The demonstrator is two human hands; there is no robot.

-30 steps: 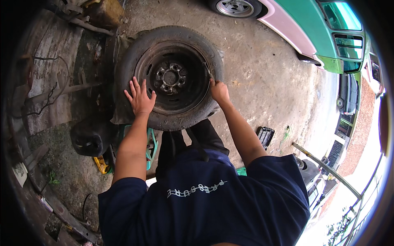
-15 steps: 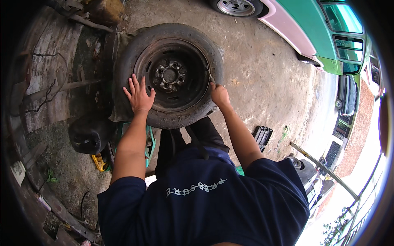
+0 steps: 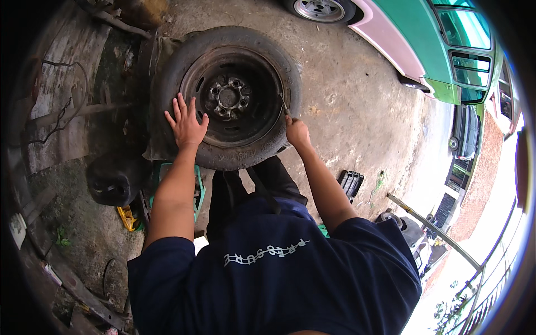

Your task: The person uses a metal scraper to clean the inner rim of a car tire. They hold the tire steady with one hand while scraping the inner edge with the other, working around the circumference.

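Note:
A worn black tyre (image 3: 174,70) on a dark, rusty steel rim (image 3: 259,106) lies face up in front of me. My left hand (image 3: 188,127) rests with fingers spread on the near left of the tyre, its fingertips by the rim's edge. At the right side, my right hand (image 3: 297,133) is closed round the near end of a slim metal tool (image 3: 285,104), perhaps a screwdriver or pry bar. The tool's far tip meets the seam between tyre and rim; whether it is wedged in, I cannot tell.
A green and pink car (image 3: 410,47) stands at the far right on the concrete floor (image 3: 346,111). Left of the tyre are old boards (image 3: 64,123) and a black plastic container (image 3: 114,178). A black tray-like case (image 3: 350,184) lies to the right of my legs.
The view has shifted slightly, so everything sits a little further left and up. Both hands keep about the same places on the tyre and the tool.

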